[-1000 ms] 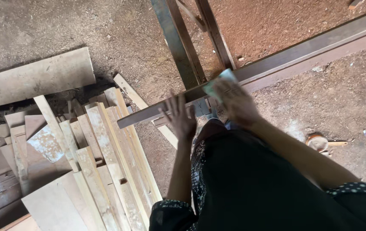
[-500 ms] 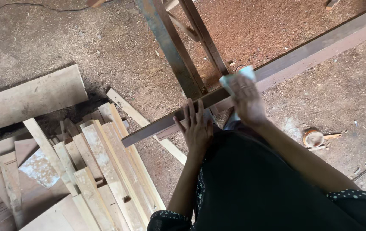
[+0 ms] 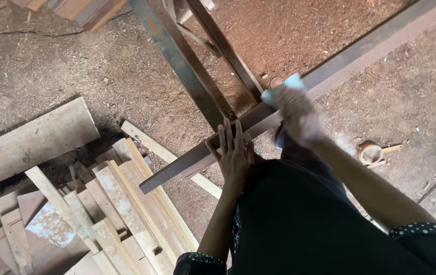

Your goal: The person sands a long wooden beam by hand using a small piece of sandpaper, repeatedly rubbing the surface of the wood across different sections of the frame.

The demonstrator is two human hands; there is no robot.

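Your left hand (image 3: 234, 153) lay flat, fingers spread, on the long plank (image 3: 330, 76). Your right hand (image 3: 299, 116), blurry, gripped a blue pad (image 3: 284, 89) on the plank further along. Metal legs (image 3: 187, 71) stood behind. Loose boards (image 3: 121, 209) lay left.

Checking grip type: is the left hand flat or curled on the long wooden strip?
Flat: left hand lies palm-down, fingers spread straight, on the long wooden strip.
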